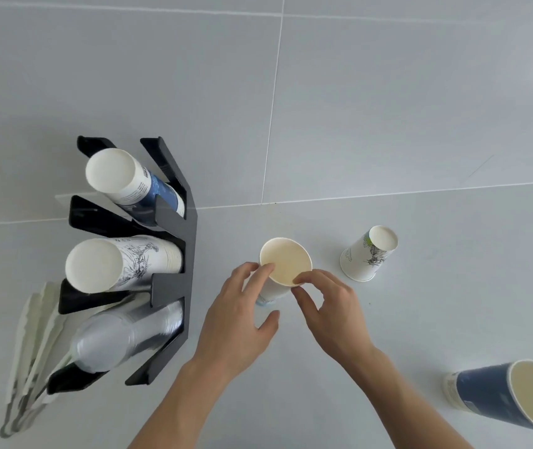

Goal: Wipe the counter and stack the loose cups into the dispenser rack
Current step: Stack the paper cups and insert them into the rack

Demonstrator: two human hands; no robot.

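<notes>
A white paper cup (286,260) is upside down in the middle of the pale counter (420,319), its base facing me. My left hand (239,325) grips its left side and my right hand (330,306) pinches the base rim on the right. A second white cup with a line drawing (367,254) stands upside down to the right. A dark blue cup (514,396) stands at the lower right edge. The black dispenser rack (171,247) on the left holds three slanted stacks: blue-printed cups (129,176), drawn white cups (119,264) and clear plastic cups (122,338).
A bundle of white paper-wrapped sticks (31,351) leans at the rack's lower left. A grey tiled wall (355,92) rises right behind the counter.
</notes>
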